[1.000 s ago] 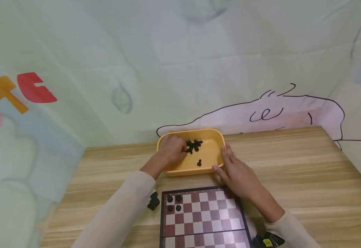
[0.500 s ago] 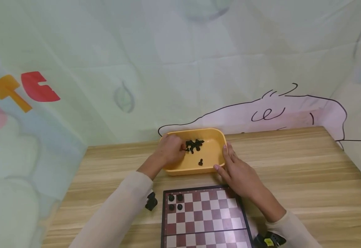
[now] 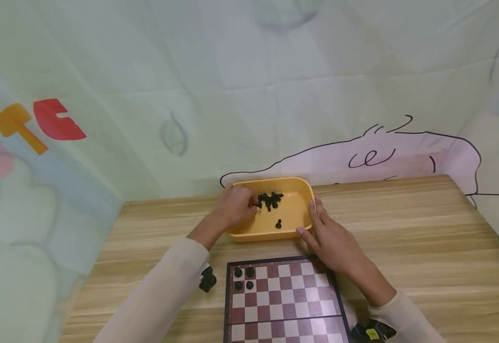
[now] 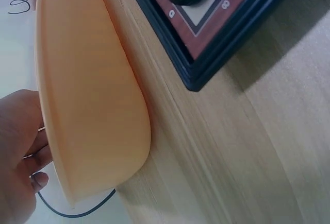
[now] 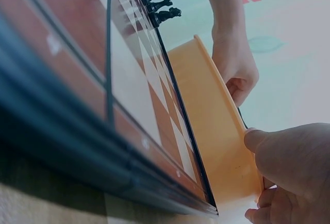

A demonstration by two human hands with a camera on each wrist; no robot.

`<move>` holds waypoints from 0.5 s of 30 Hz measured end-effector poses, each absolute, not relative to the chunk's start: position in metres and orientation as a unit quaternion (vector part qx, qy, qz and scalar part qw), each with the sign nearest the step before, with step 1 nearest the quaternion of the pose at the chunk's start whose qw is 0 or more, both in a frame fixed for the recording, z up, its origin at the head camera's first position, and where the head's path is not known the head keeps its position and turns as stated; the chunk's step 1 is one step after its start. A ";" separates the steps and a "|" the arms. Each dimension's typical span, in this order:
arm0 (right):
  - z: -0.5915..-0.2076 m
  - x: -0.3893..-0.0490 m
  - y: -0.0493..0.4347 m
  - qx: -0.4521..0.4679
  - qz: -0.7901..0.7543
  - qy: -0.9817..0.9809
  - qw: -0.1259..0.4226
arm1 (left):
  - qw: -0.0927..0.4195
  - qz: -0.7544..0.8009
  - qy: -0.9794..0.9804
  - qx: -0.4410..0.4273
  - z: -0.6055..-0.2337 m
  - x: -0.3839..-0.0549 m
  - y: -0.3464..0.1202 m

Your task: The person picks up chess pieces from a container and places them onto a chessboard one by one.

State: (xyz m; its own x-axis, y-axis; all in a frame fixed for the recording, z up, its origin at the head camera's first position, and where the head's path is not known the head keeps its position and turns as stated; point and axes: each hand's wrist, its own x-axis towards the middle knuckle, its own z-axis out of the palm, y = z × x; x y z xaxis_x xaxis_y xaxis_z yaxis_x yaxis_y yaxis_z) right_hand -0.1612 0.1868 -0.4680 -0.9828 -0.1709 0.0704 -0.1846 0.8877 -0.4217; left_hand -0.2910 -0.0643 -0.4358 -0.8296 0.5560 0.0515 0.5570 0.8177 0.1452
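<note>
My left hand [image 3: 237,206] reaches over the left rim into a yellow plastic tub [image 3: 292,209]. Its curled fingertips pinch what looks like a black chess piece [image 3: 258,206], though the fingers hide most of the grip. Beside them several black chess pieces [image 3: 271,200] lie in a loose heap, and a single piece [image 3: 278,224] lies apart near the tub's front. My right hand [image 3: 332,240] holds the tub's right end, with the thumb [image 5: 255,140] at the rim. In the left wrist view, the left hand [image 4: 20,152] shows beyond the tub wall, its fingertips partly hidden.
A chessboard [image 3: 289,312] lies just in front of the tub, with several black pieces [image 3: 249,272] standing in its far left corner. All rest on a wooden table [image 3: 425,238]. A printed cloth backdrop [image 3: 232,119] rises behind the table's back edge.
The camera view has shifted slightly. My left hand stays at the heap with small finger movements, and a black piece shows more clearly at its fingertips. The right hand keeps its hold.
</note>
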 end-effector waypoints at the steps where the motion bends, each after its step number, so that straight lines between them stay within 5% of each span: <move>1: -0.468 -0.161 0.187 0.092 0.218 -0.971 0.016 | 0.004 -0.080 -0.953 -0.292 -0.436 -0.291 -0.065; 15: -0.469 -0.160 0.186 0.094 0.217 -0.971 0.019 | 0.035 -0.117 -0.943 -0.310 -0.438 -0.282 -0.074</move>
